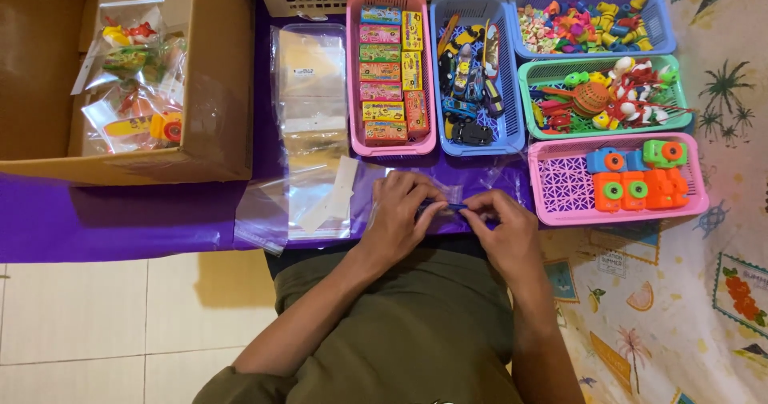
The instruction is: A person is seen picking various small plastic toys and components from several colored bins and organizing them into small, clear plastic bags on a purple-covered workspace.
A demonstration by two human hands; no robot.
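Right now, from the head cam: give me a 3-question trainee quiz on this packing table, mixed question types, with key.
1. True or false: both hands, left hand and right hand, meet on one small blue item over the purple cloth.
2. Multiple choice: the cardboard box holds A) loose toy cars, B) toys sealed in clear bags, C) small printed boxes.
3. Fill in: the stack of empty clear bags lies between the cardboard box and the ____ basket of small boxes.

Key
1. True; the hands hide what the item is.
2. B
3. pink
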